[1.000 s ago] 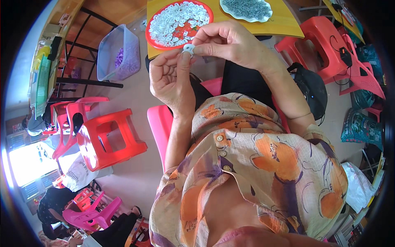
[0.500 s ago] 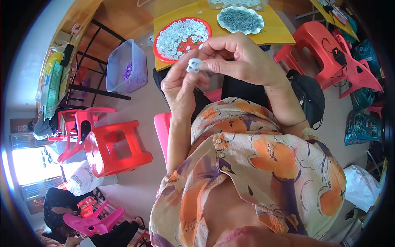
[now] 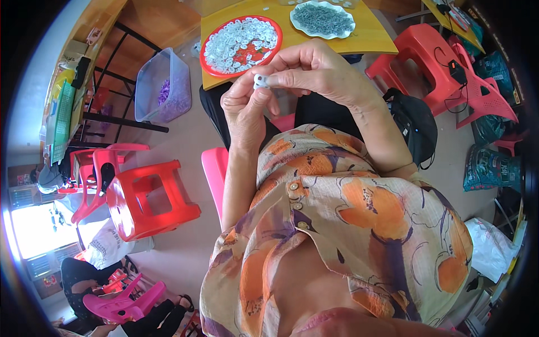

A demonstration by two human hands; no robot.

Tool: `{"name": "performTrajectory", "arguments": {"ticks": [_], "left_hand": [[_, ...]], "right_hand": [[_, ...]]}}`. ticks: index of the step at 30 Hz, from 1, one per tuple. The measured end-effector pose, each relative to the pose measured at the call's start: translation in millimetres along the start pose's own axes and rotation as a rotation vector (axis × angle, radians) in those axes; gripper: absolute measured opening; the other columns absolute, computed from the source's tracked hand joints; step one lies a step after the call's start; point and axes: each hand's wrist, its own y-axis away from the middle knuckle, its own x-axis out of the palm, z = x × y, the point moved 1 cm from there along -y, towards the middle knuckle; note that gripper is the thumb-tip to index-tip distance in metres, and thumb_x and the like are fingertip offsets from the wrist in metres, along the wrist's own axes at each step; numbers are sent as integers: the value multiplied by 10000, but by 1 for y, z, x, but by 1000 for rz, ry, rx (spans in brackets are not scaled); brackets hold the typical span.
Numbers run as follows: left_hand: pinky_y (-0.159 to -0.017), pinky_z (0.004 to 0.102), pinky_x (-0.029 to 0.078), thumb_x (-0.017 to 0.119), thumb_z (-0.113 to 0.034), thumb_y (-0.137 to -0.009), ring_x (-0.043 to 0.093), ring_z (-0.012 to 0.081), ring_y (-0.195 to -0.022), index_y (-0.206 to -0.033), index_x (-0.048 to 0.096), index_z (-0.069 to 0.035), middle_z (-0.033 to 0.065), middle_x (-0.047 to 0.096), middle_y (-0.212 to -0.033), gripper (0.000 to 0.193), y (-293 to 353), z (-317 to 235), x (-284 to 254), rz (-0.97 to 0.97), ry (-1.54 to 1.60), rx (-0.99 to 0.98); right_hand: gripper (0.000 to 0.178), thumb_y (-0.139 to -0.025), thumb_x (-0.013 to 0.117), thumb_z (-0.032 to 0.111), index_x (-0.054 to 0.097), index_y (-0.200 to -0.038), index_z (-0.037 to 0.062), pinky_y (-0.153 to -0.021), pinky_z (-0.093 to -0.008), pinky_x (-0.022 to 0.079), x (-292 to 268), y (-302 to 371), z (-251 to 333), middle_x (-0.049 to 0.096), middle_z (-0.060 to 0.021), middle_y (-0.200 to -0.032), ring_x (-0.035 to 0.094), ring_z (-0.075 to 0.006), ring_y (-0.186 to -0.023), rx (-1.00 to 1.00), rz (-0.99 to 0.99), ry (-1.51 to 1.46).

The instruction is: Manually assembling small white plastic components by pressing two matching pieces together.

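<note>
Over my lap, just in front of the yellow table (image 3: pixel 373 33), both hands meet at a small white plastic piece (image 3: pixel 260 81) with round holes. My left hand (image 3: pixel 245 115) is closed, pinching the piece between thumb and fingers from the left. From the right, the thumb of my right hand (image 3: pixel 317 76) presses on the same piece, its fingers curled behind. Whether it is one part or two stacked together I cannot make out. Beyond the hands, a red tray (image 3: pixel 247 56) holds many similar white pieces. A scalloped white dish (image 3: pixel 294 23) beside it is heaped with small grey screw-like parts (image 3: pixel 324 20).
A clear plastic bin (image 3: pixel 182 84) with purple bits stands to the left on the floor. Red stools stand left (image 3: pixel 154 199) and right (image 3: pixel 421 62). A black bag (image 3: pixel 412 129) rests by my right arm. Another person sits at the lower left near a pink chair (image 3: pixel 123 303).
The whole view has shifted slightly, so surroundings sit a little further left and up. My hands keep their pinch, and the white piece appears turned a little between the fingertips.
</note>
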Motion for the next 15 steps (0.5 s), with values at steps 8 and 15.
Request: {"name": "performTrajectory", "arguments": {"ticks": [8, 15], "left_hand": [[-961, 320, 465, 784, -243, -917, 579, 149, -1122, -1190, 750, -19, 51, 673, -1083, 354, -4, -2, -15, 12, -289, 290], [-1069, 389, 440, 719, -285, -982, 576, 219, -1202, -1160, 723, 9, 107, 648, -1228, 344, -4, 0, 0, -96, -91, 258]], "right_hand": [[253, -1011, 686, 215, 722, -1149, 6, -609, -200, 402, 3, -4, -1, 594, 65, -831, 486, -18, -704, 14, 59, 65], [219, -958, 737, 169, 602, -1044, 19, -682, -372, 492, 29, -2, 0, 620, -153, -870, 592, -322, -751, -556, -190, 631]]}}
